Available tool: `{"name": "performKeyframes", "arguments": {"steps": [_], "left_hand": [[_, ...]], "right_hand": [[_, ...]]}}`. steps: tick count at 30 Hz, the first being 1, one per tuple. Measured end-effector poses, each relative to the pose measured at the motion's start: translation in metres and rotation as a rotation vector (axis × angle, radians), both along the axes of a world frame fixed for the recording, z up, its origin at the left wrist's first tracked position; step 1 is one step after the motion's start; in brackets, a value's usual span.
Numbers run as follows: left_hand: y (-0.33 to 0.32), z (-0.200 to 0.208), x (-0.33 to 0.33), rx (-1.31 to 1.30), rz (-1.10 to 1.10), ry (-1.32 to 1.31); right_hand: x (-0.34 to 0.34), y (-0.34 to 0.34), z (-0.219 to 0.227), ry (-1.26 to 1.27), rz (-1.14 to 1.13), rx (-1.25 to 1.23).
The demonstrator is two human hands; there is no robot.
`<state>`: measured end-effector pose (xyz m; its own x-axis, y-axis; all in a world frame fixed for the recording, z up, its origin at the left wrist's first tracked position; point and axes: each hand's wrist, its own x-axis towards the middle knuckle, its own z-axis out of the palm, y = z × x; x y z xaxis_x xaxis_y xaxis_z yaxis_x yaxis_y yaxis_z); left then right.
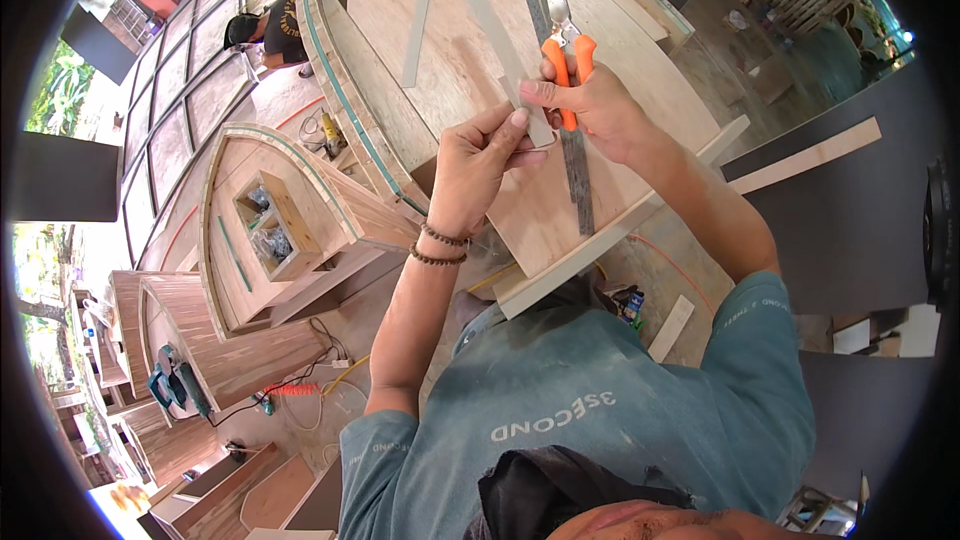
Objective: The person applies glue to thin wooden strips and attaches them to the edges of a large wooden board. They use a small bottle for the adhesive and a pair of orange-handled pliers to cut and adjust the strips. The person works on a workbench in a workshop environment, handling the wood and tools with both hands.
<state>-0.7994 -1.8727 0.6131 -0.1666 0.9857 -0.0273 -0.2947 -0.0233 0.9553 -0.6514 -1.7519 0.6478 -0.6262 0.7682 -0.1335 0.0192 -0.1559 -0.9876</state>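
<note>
My left hand (474, 162) is closed, pinching the end of a long, thin pale grey strip (487, 22) between thumb and fingers. A short piece of similar strip appears to cross it at my fingertips. My right hand (612, 112) grips a pair of snips (583, 52) with orange handles, its silver blades pointing away from me. The right thumb reaches over to the grey strip as well. Below both hands lies a pale curved plywood panel (450, 130). Dark narrow strips (577, 185) rest on it, partly covered by my right hand and the snips.
To the left stands a smaller arched wooden piece (215, 240) with a box (297, 262) of small bagged items. Beyond are a power tool (178, 380), a coiled red hose (292, 390) and a co-worker (275, 30) bending over. A wood strip (810, 155) juts out at right.
</note>
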Motion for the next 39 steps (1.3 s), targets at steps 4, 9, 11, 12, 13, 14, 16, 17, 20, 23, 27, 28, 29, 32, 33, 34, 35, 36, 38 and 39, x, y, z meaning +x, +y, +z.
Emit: {"name": "performKeyframes", "arguments": {"steps": [4,9,11,12,13,14,16,17,20,23,27,28,29,32,33,34,35,36,38,39], "left_hand": [[-0.006,0.007,0.002,0.053,-0.035,-0.106],[-0.008,0.010,0.000,0.065,-0.142,-0.232],[-0.007,0.009,0.003,0.077,-0.156,-0.253],[-0.007,0.008,0.004,0.083,-0.161,-0.264],[-0.007,0.007,0.005,0.076,-0.162,-0.285],[-0.006,0.006,0.004,0.072,-0.160,-0.303],[-0.005,0.003,-0.001,0.057,-0.161,-0.291],[-0.004,0.000,-0.004,0.045,-0.164,-0.265],[-0.003,0.006,-0.017,-0.003,-0.119,-0.058],[0.002,0.013,-0.024,0.008,0.040,0.220],[0.010,0.014,-0.030,0.161,0.397,0.667],[0.012,0.015,-0.028,0.221,0.494,0.760],[0.012,0.019,-0.025,0.213,0.531,0.731],[0.011,0.027,-0.018,0.247,0.663,0.886],[0.011,0.031,-0.016,0.258,0.685,0.939],[0.011,0.036,-0.014,0.270,0.706,0.992],[0.010,0.040,-0.010,0.279,0.719,1.044],[0.009,0.046,-0.006,0.268,0.735,1.103],[0.007,0.058,0.002,0.250,0.767,1.217],[0.007,0.059,0.002,0.264,0.768,1.243]], "right_hand": [[0.000,-0.015,0.006,0.111,-0.011,0.077],[0.005,-0.031,0.018,0.084,-0.069,0.209],[0.009,-0.033,0.018,0.046,-0.104,0.289],[0.012,-0.033,0.017,0.026,-0.120,0.328],[0.016,-0.033,0.017,0.007,-0.117,0.332],[0.021,-0.033,0.019,-0.009,-0.111,0.338],[0.029,-0.031,0.019,-0.048,-0.106,0.392],[0.034,-0.029,0.019,-0.076,-0.107,0.441],[0.053,-0.021,0.019,-0.351,-0.131,0.604],[0.061,-0.022,0.031,-0.552,-0.074,0.625],[0.065,-0.023,0.030,-0.639,0.012,0.692],[0.066,-0.024,0.027,-0.590,0.005,0.642],[0.066,-0.025,0.023,-0.541,-0.001,0.594],[0.067,-0.023,0.027,-0.593,0.028,0.608],[0.067,-0.022,0.030,-0.646,0.042,0.638],[0.065,-0.020,0.028,-0.557,0.032,0.710],[0.063,-0.018,0.023,-0.469,0.020,0.774],[0.062,-0.017,0.020,-0.381,0.005,0.836],[0.054,-0.016,0.022,-0.400,-0.010,0.914],[0.050,-0.015,0.024,-0.411,-0.018,0.954]]}}
